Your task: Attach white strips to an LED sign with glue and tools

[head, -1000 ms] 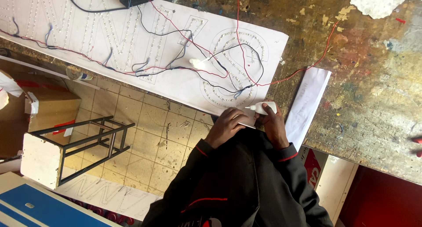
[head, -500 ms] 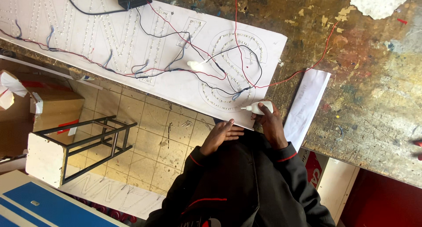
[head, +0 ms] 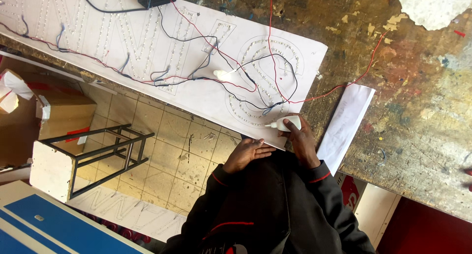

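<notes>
At the near edge of the white board (head: 196,94), a white glue bottle (head: 287,123) was clasped in the right hand (head: 301,138), nozzle pointed leftward; the left hand (head: 246,153) was held open and empty just below that edge.

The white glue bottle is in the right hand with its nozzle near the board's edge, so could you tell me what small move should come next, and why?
Probably tilt the white glue bottle a little further so its nozzle meets the round ring of LEDs on the white sign board. The right hand holds it with the tip just short of that ring, while the left hand rests at the board's near edge, placed to steady it.
</notes>
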